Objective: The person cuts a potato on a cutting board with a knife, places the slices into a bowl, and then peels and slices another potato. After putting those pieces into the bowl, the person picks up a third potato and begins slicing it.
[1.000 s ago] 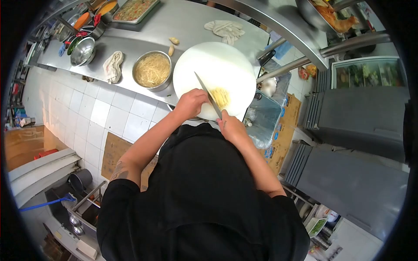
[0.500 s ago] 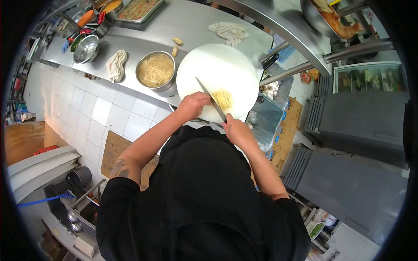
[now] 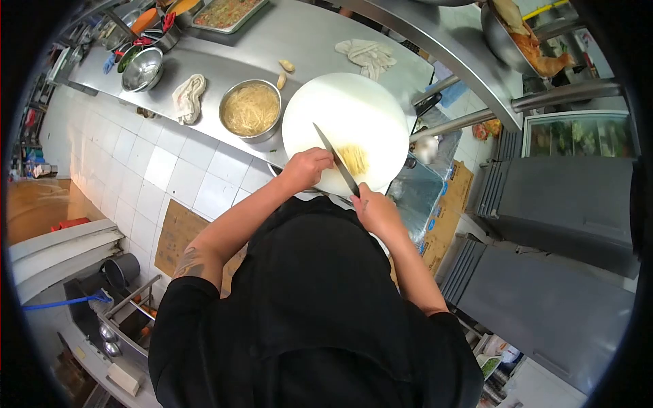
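My right hand (image 3: 376,207) is closed round the handle of a kitchen knife (image 3: 337,158), whose long blade points away and to the left across a round white cutting board (image 3: 326,102). Against the left side of the blade, my left hand (image 3: 307,168) has its fingers curled together; whatever they hold is hidden. A small pile of thin pale-yellow strips (image 3: 354,160) lies on the board just right of the blade. Left of the board stands a metal bowl (image 3: 223,122) filled with similar pale shreds (image 3: 250,110).
Two small peeled yellowish pieces (image 3: 286,65) lie behind the bowl. Crumpled cloths (image 3: 188,99) rest on the steel counter (image 3: 306,34), near a metal bowl (image 3: 143,69) and a tray of chopped food (image 3: 228,12). Shelf rails (image 3: 469,119) rise at the right.
The whole view has shifted slightly, moving the counter things a little right and down. Both hands keep their places at the knife, and the strips still lie beside the blade.
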Demonstrator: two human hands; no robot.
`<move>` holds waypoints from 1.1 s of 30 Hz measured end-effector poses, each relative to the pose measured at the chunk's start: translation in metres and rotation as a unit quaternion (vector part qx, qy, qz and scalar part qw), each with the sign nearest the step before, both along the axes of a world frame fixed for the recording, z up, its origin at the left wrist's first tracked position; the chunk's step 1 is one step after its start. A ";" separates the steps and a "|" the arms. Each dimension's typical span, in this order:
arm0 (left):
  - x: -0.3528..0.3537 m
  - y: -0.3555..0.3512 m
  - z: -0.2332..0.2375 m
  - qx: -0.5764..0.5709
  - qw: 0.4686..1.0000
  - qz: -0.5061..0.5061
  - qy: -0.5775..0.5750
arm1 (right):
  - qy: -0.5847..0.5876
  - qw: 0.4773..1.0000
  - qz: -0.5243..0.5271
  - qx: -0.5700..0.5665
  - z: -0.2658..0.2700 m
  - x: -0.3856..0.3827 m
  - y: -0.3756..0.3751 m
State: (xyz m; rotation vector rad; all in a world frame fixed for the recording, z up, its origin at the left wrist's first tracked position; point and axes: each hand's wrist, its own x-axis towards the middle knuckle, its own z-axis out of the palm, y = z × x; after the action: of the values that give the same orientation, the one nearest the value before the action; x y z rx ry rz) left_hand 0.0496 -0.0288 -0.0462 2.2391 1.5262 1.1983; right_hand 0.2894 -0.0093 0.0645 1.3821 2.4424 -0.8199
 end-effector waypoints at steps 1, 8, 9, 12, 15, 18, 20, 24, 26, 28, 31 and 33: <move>0.002 -0.001 0.000 0.007 1.000 0.003 -0.002 | -0.005 1.000 -0.007 -0.010 -0.003 0.001 -0.002; 0.002 0.001 0.000 0.016 1.000 0.003 -0.011 | -0.001 1.000 -0.008 -0.020 0.000 0.002 0.004; 0.003 0.000 0.000 0.017 1.000 0.006 -0.014 | 0.007 1.000 -0.014 -0.019 -0.019 0.003 0.002; 0.007 -0.006 0.005 0.016 0.999 0.032 -0.003 | 0.021 1.000 -0.014 -0.010 -0.029 -0.001 0.001; 0.009 -0.005 0.004 0.022 0.999 0.046 0.001 | 0.021 1.000 -0.018 -0.004 -0.021 -0.004 0.000; 0.012 -0.004 0.001 0.020 0.998 0.061 -0.011 | 0.000 1.000 -0.012 -0.012 -0.001 -0.002 -0.003; 0.011 -0.007 0.000 0.016 0.998 0.068 -0.009 | -0.011 1.000 -0.011 -0.013 -0.002 -0.002 -0.006; 0.014 -0.004 0.004 0.008 0.997 0.074 -0.015 | 0.003 1.000 -0.004 -0.005 -0.009 -0.002 0.000; 0.012 -0.007 0.005 0.000 0.997 0.074 -0.014 | 0.002 1.000 -0.001 0.002 0.000 -0.004 -0.002; 0.012 -0.007 0.007 0.002 0.997 0.071 -0.021 | -0.013 1.000 -0.005 -0.021 0.010 -0.004 -0.005; 0.012 -0.007 0.009 -0.010 0.998 0.061 -0.029 | 0.005 1.000 -0.003 -0.009 -0.017 -0.005 -0.002; 0.010 -0.009 0.005 -0.008 0.997 0.063 -0.032 | 0.006 1.000 0.001 -0.007 -0.005 -0.002 -0.003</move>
State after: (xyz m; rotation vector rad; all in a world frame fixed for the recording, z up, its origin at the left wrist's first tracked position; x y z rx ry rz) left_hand 0.0599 -0.0379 -0.0409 2.1011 1.6679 1.2723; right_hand 0.2872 -0.0127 0.0592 1.3742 2.4409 -0.8455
